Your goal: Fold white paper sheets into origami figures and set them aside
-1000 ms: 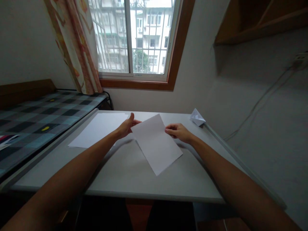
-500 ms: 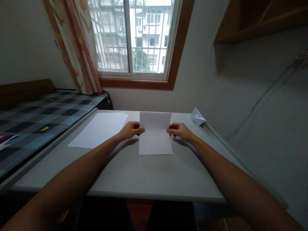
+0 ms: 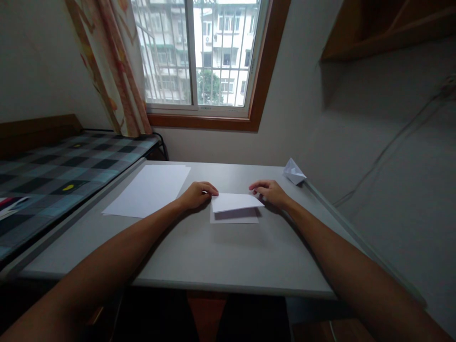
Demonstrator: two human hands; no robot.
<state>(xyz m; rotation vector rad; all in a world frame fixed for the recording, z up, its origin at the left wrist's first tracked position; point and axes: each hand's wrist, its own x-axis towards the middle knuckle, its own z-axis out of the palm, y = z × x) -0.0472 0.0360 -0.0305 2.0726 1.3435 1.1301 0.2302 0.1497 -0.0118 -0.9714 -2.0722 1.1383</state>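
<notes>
While the white table [image 3: 228,261] is looked down on by the head camera, a folded sheet [image 3: 235,202] is seen on it, mid-frame. Its far left corner is held by the left hand [image 3: 198,194], with the fingers bent closed. The right hand [image 3: 271,194] is held half open, just beside the far right corner, with nothing seen in its grip. Lots of table top is left between the sheet and the near edge, low in the frame. A paper stack [image 3: 149,190] is seen to the left, and a paper boat [image 3: 294,172] by the right edge. Half a second ago the sheet was seen taller; now its top part is bent over the bottom part.
</notes>
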